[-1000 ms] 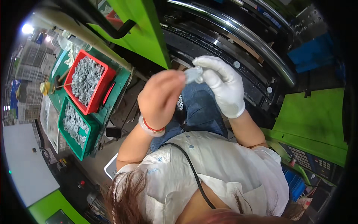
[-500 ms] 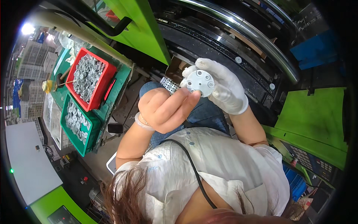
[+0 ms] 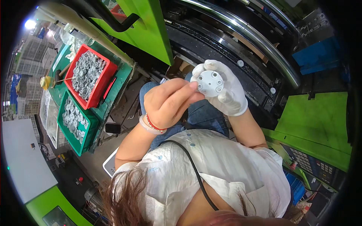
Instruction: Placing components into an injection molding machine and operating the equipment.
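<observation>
A round pale plastic disc [image 3: 210,83] with several round holes near its rim is held up over my lap. My right hand [image 3: 230,86], in a white glove, is closed around its far and right side, the thumb at its lower right edge. My left hand [image 3: 169,101] is bare, with bracelets on the wrist. Its thumb and forefinger are pinched at the disc's left edge, and the other fingers are curled. The fingertips hide a little of the rim.
At the left, a red bin [image 3: 110,73] and a green bin [image 3: 91,130] of small grey parts stand on a green table [image 3: 126,71]. A green machine door [image 3: 145,30] is ahead, beside a steel bar [image 3: 241,28]. A keypad panel [image 3: 307,162] stands at the right.
The disc has turned in my hands and moved slightly right. My left hand has shifted from the disc's lower left edge up to its left edge.
</observation>
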Motion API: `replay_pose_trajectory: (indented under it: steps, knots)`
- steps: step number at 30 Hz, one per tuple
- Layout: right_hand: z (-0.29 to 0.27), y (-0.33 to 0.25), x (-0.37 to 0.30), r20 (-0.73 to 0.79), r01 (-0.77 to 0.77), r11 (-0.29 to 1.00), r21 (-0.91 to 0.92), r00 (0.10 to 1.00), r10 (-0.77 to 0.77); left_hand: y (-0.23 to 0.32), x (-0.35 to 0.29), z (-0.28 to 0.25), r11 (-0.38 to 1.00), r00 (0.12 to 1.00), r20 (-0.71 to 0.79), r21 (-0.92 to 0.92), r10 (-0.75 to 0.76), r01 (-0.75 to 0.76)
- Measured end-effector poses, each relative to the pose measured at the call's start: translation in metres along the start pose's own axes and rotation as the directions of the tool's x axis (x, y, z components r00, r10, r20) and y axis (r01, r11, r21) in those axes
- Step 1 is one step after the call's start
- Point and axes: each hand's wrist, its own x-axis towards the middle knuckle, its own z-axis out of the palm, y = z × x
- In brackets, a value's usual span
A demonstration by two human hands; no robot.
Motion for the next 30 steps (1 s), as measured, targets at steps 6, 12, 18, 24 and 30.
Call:
replay_pose_trajectory:
  steps: [6,12,18,24,30]
  knots:
    - [-0.005,0.003,0.002,0.006,0.062,0.998,0.022,0.998,-0.062,0.011,-0.006,0.005,0.837,0.871,-0.059,-0.315,-0.488,0.448]
    - [-0.001,-0.006,0.005,-0.064,0.082,0.981,-0.175,0.993,-0.095,0.009,0.005,0.006,0.338,0.622,0.295,-0.634,-0.725,0.695]
    - [-0.009,-0.008,0.009,0.030,0.168,0.613,-0.772,0.973,-0.229,0.001,0.008,0.005,-0.423,0.273,0.709,-0.637,-0.650,0.644]
    - [-0.008,-0.042,0.008,0.243,0.359,0.208,-0.910,0.868,-0.432,0.000,0.014,0.024,-0.629,0.305,0.797,-0.600,-0.521,0.494]
    - [-0.020,-0.066,0.011,0.272,0.369,0.133,-0.920,0.845,-0.460,-0.006,0.027,0.045,-0.637,0.283,0.828,-0.556,-0.485,0.534]
